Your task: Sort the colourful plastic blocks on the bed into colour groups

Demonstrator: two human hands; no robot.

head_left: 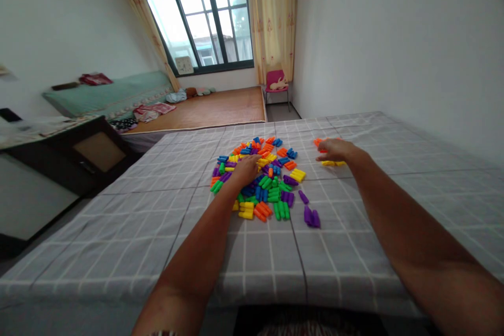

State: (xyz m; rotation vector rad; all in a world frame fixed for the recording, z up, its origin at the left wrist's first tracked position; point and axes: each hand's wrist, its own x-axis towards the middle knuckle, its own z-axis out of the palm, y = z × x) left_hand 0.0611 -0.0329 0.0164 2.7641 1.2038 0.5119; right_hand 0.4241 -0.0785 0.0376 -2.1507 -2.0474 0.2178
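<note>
A pile of orange, blue, green, purple and yellow plastic pieces point(274, 194) lies on the grey checked cloth. My left hand point(248, 169) is over the pile's middle, its fingertips among yellow and purple pieces; whether it grips one is hidden. To the right of the pile, my right hand point(334, 150) has its fingers apart, above and beside a small group of orange pieces point(318, 142) and yellow pieces point(334, 163). Some purple pieces point(312, 217) lie apart at the pile's near right.
The cloth-covered table point(137, 231) reaches toward a white wall on the right. Beyond it are a low bed platform point(224, 107), a pink chair point(275, 81) and a window. A dark cabinet point(94, 155) stands at the left.
</note>
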